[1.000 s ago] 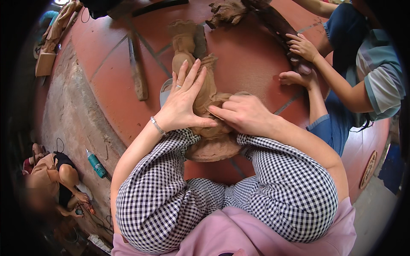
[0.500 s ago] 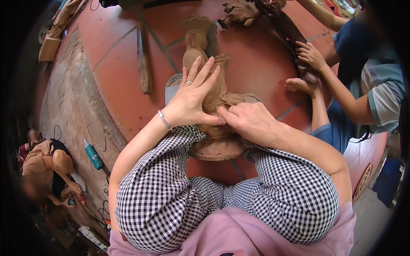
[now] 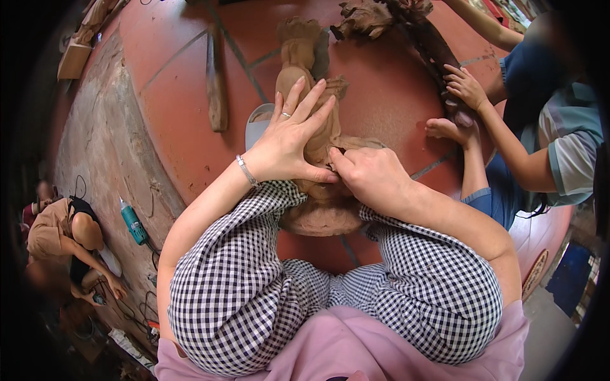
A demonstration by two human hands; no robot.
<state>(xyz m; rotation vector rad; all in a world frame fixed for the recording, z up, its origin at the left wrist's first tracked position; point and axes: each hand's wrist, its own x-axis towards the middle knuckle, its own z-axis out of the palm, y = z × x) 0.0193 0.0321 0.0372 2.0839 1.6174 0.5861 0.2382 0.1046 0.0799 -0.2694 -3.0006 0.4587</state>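
Observation:
A brown carved figure [image 3: 297, 60] with a round base [image 3: 321, 219] lies between my knees, its base toward me. My left hand [image 3: 286, 143] rests across it with the fingers spread and the thumb pointing right, bracing nothing else. My right hand [image 3: 375, 174] is closed, its fingertips pressed to the lower part of the figure close to my left thumb. Whatever those fingers pinch is hidden. A pale, rounded flat thing [image 3: 255, 133] shows beside the figure, left of my left hand.
A wooden mallet-like stick [image 3: 216, 89] lies on the red tile floor [image 3: 171, 95]. On the right, a co-worker's hand [image 3: 466, 86] rests on a dark carved piece [image 3: 429, 47]. At left are a teal power tool [image 3: 135, 223] with a cord and another crouching person [image 3: 67, 238].
My right fingertips have shifted slightly up along the figure, while my left hand keeps its spread hold. The crouching person at left has moved an arm. The whole view has tilted a little.

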